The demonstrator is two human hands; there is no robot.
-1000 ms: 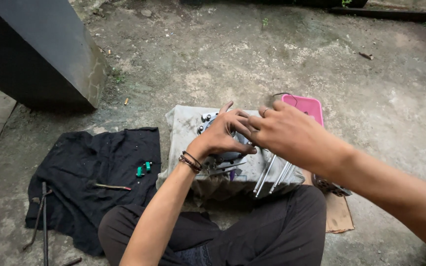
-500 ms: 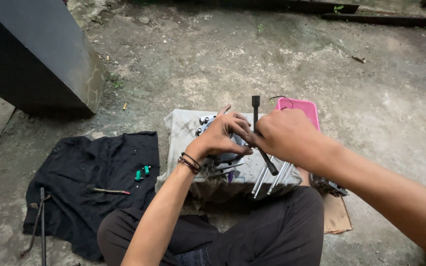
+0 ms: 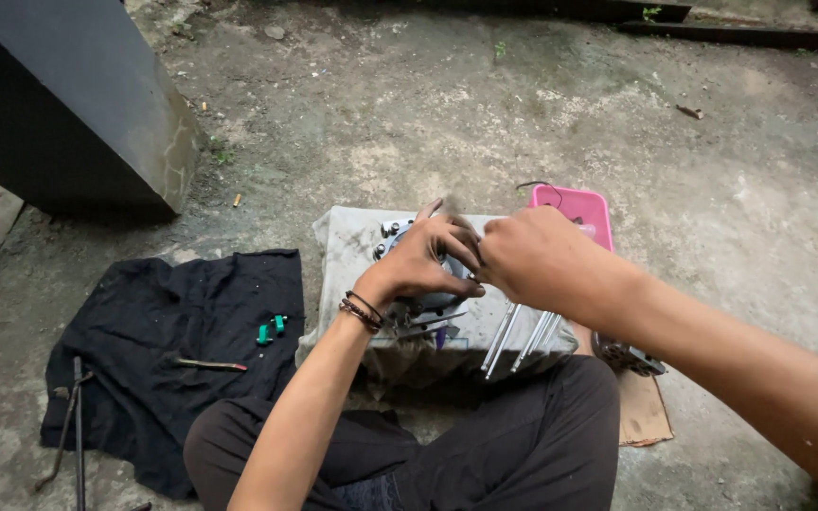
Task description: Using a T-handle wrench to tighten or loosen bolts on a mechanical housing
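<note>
I sit cross-legged on the ground. A grey metal engine part [image 3: 425, 310] rests on a cloth-covered block [image 3: 345, 248] in front of my knees. My left hand [image 3: 420, 262], with dark bracelets at the wrist, grips the top of that part. My right hand [image 3: 539, 260] is pressed against the left one with its fingers curled tight. The dark tool it holds is almost wholly hidden between the hands. Several long shiny metal rods [image 3: 509, 341] stick out from the part toward my right knee.
A pink tray [image 3: 579, 202] stands behind the block. On a black cloth [image 3: 163, 312] to the left lie small green pieces [image 3: 272, 328] and a thin stick [image 3: 208, 364]. Metal bars [image 3: 73, 416] lie at its corner. A dark pillar [image 3: 68, 95] rises far left. A toothed part [image 3: 629, 358] sits on cardboard [image 3: 644, 414].
My right hand has come down and left with the dark tool, which stood upright above the part half a second ago. The left hand stays on the part.
</note>
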